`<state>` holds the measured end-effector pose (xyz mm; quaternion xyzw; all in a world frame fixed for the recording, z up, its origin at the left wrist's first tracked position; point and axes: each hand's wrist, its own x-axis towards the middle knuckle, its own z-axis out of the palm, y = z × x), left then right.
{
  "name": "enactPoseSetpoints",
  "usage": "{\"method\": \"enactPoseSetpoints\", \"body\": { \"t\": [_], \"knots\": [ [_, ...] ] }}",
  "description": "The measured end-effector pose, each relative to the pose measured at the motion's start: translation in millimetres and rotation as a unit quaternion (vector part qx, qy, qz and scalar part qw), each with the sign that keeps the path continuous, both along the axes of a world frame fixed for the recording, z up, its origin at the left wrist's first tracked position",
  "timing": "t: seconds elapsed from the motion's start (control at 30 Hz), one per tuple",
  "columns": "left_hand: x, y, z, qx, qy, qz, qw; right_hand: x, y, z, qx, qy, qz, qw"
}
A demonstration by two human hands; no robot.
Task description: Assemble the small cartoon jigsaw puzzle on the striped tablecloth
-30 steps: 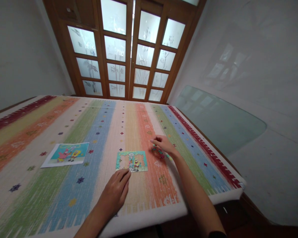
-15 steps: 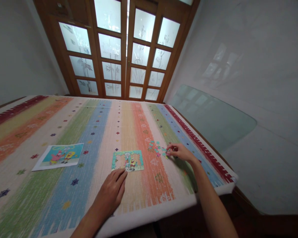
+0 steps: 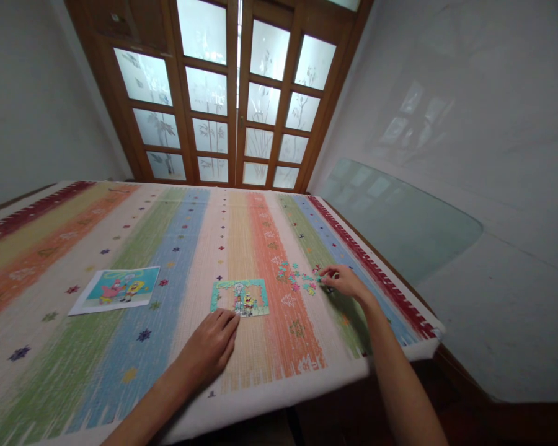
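Note:
A partly assembled jigsaw puzzle (image 3: 261,308) lies on the striped cloth, its border joined, with a cartoon scene and gaps showing the cloth inside. My left hand (image 3: 214,339) rests palm down at its lower left edge, fingertips touching it, fingers stretched out and holding nothing. To the right, several loose jigsaw pieces (image 3: 296,287) in teal, pink and yellow are scattered. Over the right end of these, my right hand (image 3: 344,282) has its thumb and fingers pinched at a small teal piece (image 3: 318,280), partly hidden by the fingertips.
A printed reference picture (image 3: 121,291) of the cartoon characters lies to the left on the cloth. The table's striped tablecloth (image 3: 181,334) hangs over the near edge. Wooden glass-paned doors (image 3: 237,124) stand beyond the table, and a white wall (image 3: 493,186) is on the right.
My right hand has shifted slightly right along the loose pieces, uncovering some yellowish ones. My left hand stays at the puzzle's edge. The camera view has moved a little.

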<state>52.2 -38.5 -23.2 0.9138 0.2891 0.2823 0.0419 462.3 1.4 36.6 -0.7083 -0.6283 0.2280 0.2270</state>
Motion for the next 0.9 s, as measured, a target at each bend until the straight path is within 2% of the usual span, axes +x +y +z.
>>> {"method": "enactPoseSetpoints", "body": {
  "t": [0.27,0.47,0.53,0.63,0.8,0.9],
  "knots": [
    [4,15,8.6,0.003,0.031,-0.024,0.999,-36,-1,-19.0,-0.002,-0.038,0.024,0.999],
    [7,30,22.6,0.005,0.045,-0.069,0.997,-41,4,-19.8,-0.003,-0.052,0.011,0.999],
    [5,38,19.9,0.034,0.043,-0.073,0.996,-42,5,-17.8,-0.008,-0.045,0.015,0.999],
    [1,50,7.6,0.082,0.040,-0.071,0.993,-49,7,-13.3,-0.012,-0.033,0.029,0.999],
    [-6,56,-10.7,0.047,0.022,-0.041,0.998,-84,18,-4.2,-0.010,-0.005,0.088,0.996],
    [-7,53,-12.6,0.031,0.019,-0.029,0.999,-117,29,-1.9,-0.015,0.038,0.176,0.984]
  ]
}}
